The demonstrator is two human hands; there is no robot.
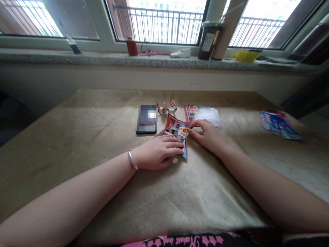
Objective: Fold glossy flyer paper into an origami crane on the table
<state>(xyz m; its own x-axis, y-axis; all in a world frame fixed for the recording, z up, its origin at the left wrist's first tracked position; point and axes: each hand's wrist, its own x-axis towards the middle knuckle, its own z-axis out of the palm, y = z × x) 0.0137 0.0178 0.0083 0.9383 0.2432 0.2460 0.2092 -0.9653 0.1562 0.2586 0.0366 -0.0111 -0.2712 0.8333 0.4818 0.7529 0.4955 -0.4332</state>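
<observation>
A colourful printed paper sheet (177, 127), creased and with a yellow price mark, lies on the table in front of me. My left hand (161, 151) rests on its lower left part with fingers stretched flat, a silver bracelet at the wrist. At the sheet's right edge, my right hand (204, 133) pinches the paper between thumb and fingers. Just beyond the sheet stand small folded paper shapes (171, 107). A dark phone (146, 120), its screen blurred out, lies to their left.
Behind my right hand is a stack of printed leaflets (209, 116). More blue leaflets (279, 124) are fanned out at the far right of the table (102, 144). On the stone windowsill (102, 59) stand a red container (132, 47), a dark jar (208, 41) and a yellow item (247, 56).
</observation>
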